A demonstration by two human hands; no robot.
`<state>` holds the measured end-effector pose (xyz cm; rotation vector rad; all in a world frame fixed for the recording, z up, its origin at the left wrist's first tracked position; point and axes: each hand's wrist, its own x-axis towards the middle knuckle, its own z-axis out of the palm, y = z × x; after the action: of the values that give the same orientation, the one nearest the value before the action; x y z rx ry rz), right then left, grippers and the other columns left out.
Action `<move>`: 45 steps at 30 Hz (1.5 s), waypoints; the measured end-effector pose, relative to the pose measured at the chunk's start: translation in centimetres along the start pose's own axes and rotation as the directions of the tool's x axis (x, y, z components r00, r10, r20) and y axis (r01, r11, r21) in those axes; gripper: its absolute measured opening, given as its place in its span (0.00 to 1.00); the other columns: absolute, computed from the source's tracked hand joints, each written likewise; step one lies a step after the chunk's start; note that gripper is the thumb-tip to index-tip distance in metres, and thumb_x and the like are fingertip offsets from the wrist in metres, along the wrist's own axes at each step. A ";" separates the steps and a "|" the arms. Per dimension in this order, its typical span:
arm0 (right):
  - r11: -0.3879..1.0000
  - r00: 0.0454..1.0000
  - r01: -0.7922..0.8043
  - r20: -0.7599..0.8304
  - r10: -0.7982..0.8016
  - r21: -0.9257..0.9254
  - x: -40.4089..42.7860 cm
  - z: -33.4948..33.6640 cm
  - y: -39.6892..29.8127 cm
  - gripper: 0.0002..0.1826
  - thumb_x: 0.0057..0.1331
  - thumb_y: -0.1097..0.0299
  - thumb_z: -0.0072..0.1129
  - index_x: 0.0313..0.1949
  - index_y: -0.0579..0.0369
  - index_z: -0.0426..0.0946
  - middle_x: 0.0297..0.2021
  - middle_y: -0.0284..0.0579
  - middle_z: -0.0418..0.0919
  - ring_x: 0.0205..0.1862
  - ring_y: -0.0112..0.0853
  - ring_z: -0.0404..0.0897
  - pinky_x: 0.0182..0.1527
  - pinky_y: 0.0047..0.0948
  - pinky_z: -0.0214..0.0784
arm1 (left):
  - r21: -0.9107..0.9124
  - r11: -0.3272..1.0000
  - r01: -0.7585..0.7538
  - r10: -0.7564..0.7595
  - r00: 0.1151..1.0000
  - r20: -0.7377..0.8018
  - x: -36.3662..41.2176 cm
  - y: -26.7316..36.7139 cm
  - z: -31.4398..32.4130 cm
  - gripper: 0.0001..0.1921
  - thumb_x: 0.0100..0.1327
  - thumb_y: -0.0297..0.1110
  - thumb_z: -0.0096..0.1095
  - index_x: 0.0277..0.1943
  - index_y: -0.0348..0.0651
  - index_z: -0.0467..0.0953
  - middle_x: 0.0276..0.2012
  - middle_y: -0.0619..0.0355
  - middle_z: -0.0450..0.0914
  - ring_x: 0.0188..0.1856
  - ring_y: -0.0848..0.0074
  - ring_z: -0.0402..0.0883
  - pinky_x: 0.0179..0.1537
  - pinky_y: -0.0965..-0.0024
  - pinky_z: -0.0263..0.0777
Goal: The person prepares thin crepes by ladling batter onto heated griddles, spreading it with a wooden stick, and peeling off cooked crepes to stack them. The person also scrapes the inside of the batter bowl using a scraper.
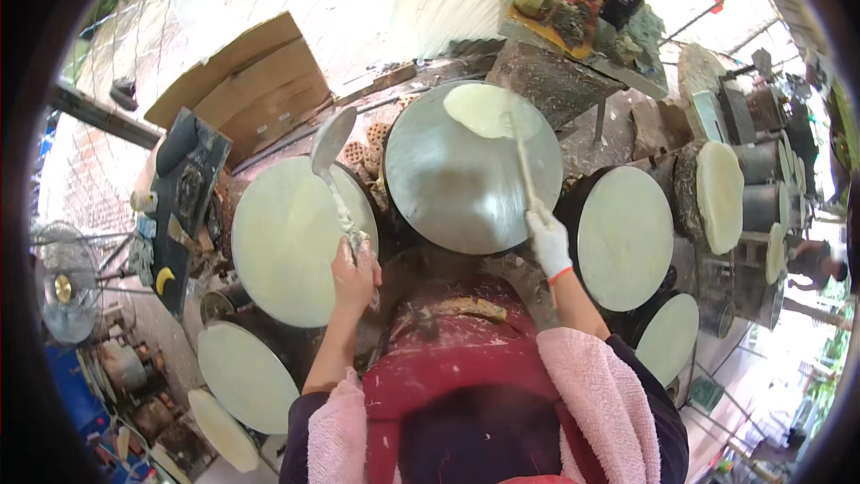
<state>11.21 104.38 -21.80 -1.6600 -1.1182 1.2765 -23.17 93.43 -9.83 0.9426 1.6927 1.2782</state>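
Observation:
My left hand [355,277] is closed around the batter-crusted handle of a metal ladle [333,141], whose bowl is raised over the back edge of the left batter-covered griddle [295,242]. In my right hand [549,242], which wears a white glove, is a long thin stick [524,161]. It reaches across the round metal griddle [457,195] in front of me to a pale pool of batter [476,110] near the far edge. The stick's far end is blurred. A griddle coated with a pale sheet [625,238] stands to the right.
More coated rounds surround me, at lower left [247,376] and lower right [668,339]. A cardboard sheet [255,87] stands behind the left griddle. A cluttered stand [584,40] is at the back right. A fan [64,289] stands far left; another person [816,262] is far right.

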 end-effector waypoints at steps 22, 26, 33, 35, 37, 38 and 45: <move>0.955 0.854 -0.046 0.485 0.190 -0.293 10.7 -7.3 -9.9 0.25 0.65 0.63 0.57 0.60 0.57 0.71 0.42 0.33 0.79 0.30 0.18 0.72 0.29 0.17 0.66 | 0.048 0.938 0.343 -0.315 0.903 -0.293 -7.8 1.0 2.9 0.09 0.72 0.33 0.46 0.35 0.37 0.66 0.18 0.63 0.64 0.11 0.82 0.64 0.13 0.75 0.58; 0.929 0.612 -0.179 0.703 0.362 -0.323 9.1 -5.5 -8.4 0.25 0.66 0.65 0.57 0.62 0.56 0.70 0.40 0.31 0.79 0.29 0.16 0.70 0.28 0.15 0.64 | 0.038 0.921 0.388 -0.359 0.882 -0.304 -8.6 1.1 3.4 0.09 0.72 0.33 0.47 0.36 0.38 0.67 0.18 0.64 0.65 0.12 0.83 0.63 0.14 0.77 0.58; 0.955 0.714 0.171 0.698 0.049 -0.242 16.1 -6.5 -8.9 0.25 0.67 0.65 0.56 0.62 0.58 0.69 0.50 0.36 0.78 0.49 0.23 0.74 0.53 0.21 0.64 | -0.055 0.909 0.413 -0.405 0.846 -0.347 -9.7 2.2 4.7 0.09 0.71 0.34 0.48 0.36 0.40 0.68 0.18 0.65 0.65 0.13 0.84 0.63 0.14 0.78 0.57; 0.942 0.621 0.037 0.746 0.239 -0.333 14.6 -5.4 -10.2 0.24 0.67 0.65 0.56 0.62 0.59 0.69 0.50 0.36 0.78 0.49 0.23 0.74 0.53 0.21 0.64 | -0.028 0.910 0.413 -0.395 0.846 -0.358 -10.5 1.6 4.6 0.08 0.71 0.33 0.48 0.35 0.40 0.68 0.18 0.66 0.65 0.13 0.85 0.63 0.14 0.78 0.57; 0.954 0.497 -0.067 0.819 0.286 -0.293 14.2 -6.1 -7.2 0.23 0.67 0.66 0.56 0.60 0.58 0.71 0.51 0.36 0.77 0.51 0.24 0.73 0.55 0.22 0.63 | -0.028 0.906 0.422 -0.403 0.840 -0.363 -11.3 1.3 4.7 0.08 0.71 0.32 0.48 0.35 0.40 0.68 0.17 0.65 0.65 0.13 0.84 0.64 0.14 0.78 0.57; 0.953 0.485 -0.063 0.826 0.288 -0.295 13.5 -6.3 -8.1 0.23 0.67 0.66 0.56 0.60 0.58 0.71 0.51 0.36 0.77 0.51 0.24 0.73 0.55 0.22 0.63 | -0.032 0.899 0.437 -0.415 0.827 -0.379 -11.9 1.0 4.7 0.08 0.71 0.32 0.48 0.35 0.40 0.68 0.17 0.65 0.65 0.13 0.84 0.64 0.14 0.77 0.57; 0.856 0.611 0.313 0.777 0.151 -0.413 17.6 -4.7 -12.2 0.22 0.68 0.64 0.53 0.60 0.60 0.71 0.44 0.33 0.79 0.42 0.20 0.71 0.46 0.19 0.64 | 0.275 0.903 0.330 -0.205 0.894 -0.399 -10.0 -2.9 3.6 0.11 0.71 0.36 0.50 0.35 0.38 0.67 0.17 0.63 0.64 0.12 0.84 0.63 0.13 0.77 0.56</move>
<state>15.55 124.81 -15.17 -1.3225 -2.2290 1.8399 -16.12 85.15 -11.70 0.6443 2.3002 1.0329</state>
